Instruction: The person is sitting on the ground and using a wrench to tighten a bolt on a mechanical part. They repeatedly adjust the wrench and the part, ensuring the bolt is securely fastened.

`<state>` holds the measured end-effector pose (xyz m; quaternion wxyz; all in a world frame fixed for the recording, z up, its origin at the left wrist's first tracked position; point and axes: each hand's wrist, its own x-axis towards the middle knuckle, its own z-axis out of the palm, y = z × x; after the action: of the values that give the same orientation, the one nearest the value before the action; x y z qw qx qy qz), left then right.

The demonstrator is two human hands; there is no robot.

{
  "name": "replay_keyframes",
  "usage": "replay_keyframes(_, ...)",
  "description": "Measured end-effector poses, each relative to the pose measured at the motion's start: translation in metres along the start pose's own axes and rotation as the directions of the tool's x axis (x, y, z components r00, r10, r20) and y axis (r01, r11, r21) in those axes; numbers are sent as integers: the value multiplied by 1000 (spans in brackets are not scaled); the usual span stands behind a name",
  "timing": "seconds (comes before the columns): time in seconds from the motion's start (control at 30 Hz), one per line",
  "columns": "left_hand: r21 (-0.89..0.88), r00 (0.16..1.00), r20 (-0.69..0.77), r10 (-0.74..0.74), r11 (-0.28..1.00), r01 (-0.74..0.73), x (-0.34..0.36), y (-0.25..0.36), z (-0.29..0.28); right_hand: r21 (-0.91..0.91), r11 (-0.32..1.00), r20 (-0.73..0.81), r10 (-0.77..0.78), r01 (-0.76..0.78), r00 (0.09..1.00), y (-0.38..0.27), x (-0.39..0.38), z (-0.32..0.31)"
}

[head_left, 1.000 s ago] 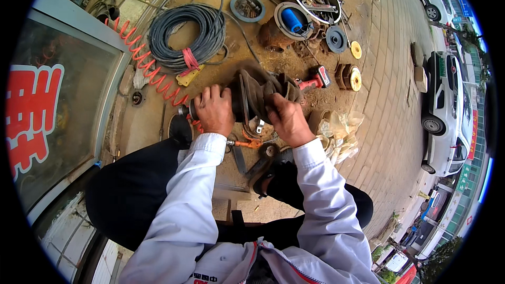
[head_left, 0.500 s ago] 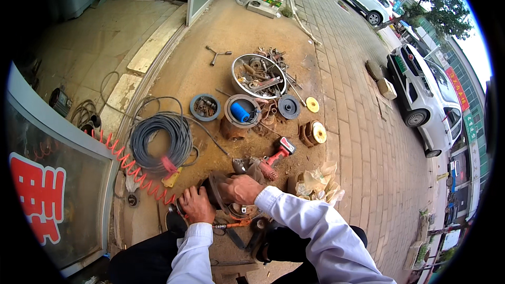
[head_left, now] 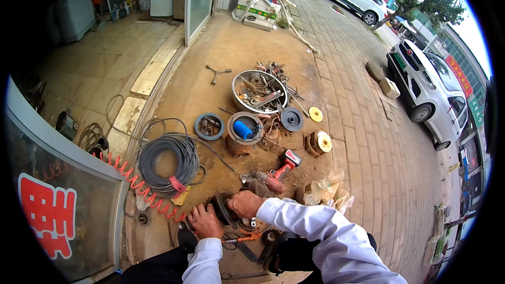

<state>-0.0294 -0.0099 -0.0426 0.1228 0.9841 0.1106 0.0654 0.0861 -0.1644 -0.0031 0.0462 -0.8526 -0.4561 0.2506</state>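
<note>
My left hand [head_left: 205, 221] has its fingers bent over the left end of a dark, grimy metal part [head_left: 221, 208] with a wide round flange, low in the view. My right hand [head_left: 244, 205] is closed on the part's upper right side, its knuckles upward. The part's underside and far end are partly hidden by my hands and forearms. A red cordless drill [head_left: 279, 175] lies just beyond it, and a small orange tool [head_left: 244, 237] lies below.
Coiled cable [head_left: 187, 163] and red spiral hose [head_left: 150, 198] lie left, beside a glass door [head_left: 84, 215]. A tool bowl [head_left: 244, 108], blue tray [head_left: 209, 135], pulley [head_left: 292, 119] and plastic bags [head_left: 329, 189] surround the work. Parked cars [head_left: 431, 94] stand right.
My view has swung up, showing more shop and pavement. Since one second ago the part has tilted and my right hand has moved leftward over it; both hands keep hold.
</note>
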Motion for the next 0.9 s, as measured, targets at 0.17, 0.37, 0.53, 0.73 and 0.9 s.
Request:
replay_keyframes(0.17, 21, 1000, -27, -4, 1000, 5, 1, 2, 2, -398, 913, -497, -136, -86, 857, -28, -34, 39)
replay_keyframes(0.37, 34, 1000, -19, -2, 999, 2, 3, 3, -5, -352, 930, -566, -119, -108, 815, -26, -30, 45)
replay_keyframes(0.53, 32, 1000, 2, 0, 999, 0, 2, 6, -8, -288, 949, -468, -25, -126, 883, -26, -18, 37)
replay_keyframes(0.73, 17, 1000, -17, 13, 1000, -12, 2, 2, 4, 162, 984, 104, 64, -80, 993, 4, 18, 9)
replay_keyframes(0.9, 86, 995, -90, 52, 995, -44, 0, -10, 19, 535, 775, 674, -152, -335, 723, 22, 68, -6)
